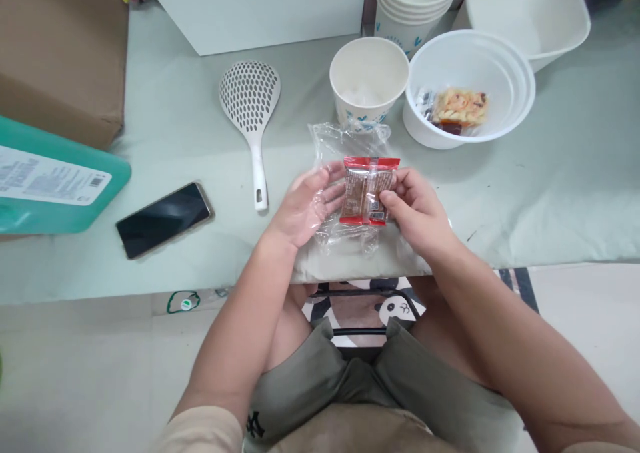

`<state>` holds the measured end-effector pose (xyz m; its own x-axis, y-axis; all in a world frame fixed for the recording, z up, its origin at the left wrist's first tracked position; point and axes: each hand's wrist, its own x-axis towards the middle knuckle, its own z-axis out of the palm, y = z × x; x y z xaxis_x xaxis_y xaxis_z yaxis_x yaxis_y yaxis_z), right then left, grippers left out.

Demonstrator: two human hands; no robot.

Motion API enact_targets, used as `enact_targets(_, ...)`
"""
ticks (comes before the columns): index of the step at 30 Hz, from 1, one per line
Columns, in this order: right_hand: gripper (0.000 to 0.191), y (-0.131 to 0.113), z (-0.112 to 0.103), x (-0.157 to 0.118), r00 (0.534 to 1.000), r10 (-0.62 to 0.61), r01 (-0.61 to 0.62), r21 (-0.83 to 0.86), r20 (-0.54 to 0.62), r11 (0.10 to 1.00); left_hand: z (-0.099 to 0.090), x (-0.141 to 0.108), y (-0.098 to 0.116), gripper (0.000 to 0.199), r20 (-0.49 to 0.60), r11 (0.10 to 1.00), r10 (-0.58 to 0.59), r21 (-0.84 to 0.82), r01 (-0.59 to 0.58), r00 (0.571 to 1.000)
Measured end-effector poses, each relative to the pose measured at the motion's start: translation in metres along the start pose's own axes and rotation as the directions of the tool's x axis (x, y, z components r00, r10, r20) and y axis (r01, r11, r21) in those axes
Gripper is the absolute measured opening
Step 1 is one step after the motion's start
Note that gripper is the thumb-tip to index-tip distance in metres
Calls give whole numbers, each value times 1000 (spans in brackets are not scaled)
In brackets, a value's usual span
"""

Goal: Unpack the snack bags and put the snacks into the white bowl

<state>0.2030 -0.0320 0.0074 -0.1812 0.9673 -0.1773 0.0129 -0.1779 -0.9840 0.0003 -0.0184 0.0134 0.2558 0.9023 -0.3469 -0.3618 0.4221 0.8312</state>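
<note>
My right hand point(417, 209) pinches a small packet point(365, 193) by its right side, thumb on top. The packet is clear with printed text, red bands at both ends and brown contents. My left hand point(310, 203) is beside the packet's left edge, fingers spread and palm half turned up; its fingertips come close to the packet, partly behind it. Crumpled clear plastic wrap point(330, 143) lies on the table under and around both hands. Just beyond it stands a paper cup point(367, 73) with something whitish inside.
A white bowl point(470, 46) holds several small food packets. Stacked paper cups point(413, 13) and a white square container point(530, 13) stand behind. To the left lie a slotted skimmer point(250, 99) and a phone point(165, 219), near a green jug point(60, 179) and a cardboard box point(60, 46).
</note>
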Motion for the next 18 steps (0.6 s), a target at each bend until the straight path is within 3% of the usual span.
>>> enact_targets(4,38,4,0,-1,998,-22,19,-42,-64,999,4,2,-6,32,22,993,-116,-22,116,993)
enact_targets(7,63,5,0,-5,989,-65,48,-131,-131,990,8,1,-2,24,11,981,-149,-122,149,989)
enact_targets(14,99,1,0,-13,979,-201,184,-309,-24,933,15,-11,4,38,231,978,-153,-107,181,961)
enact_targets(16,96,1,-1,-11,985,-170,153,-297,-33,943,14,-11,4,39,258,978,-150,-103,182,955)
enact_targets(18,88,0,-3,-9,996,-81,75,-163,-31,984,11,-10,4,38,263,977,-140,-123,177,955)
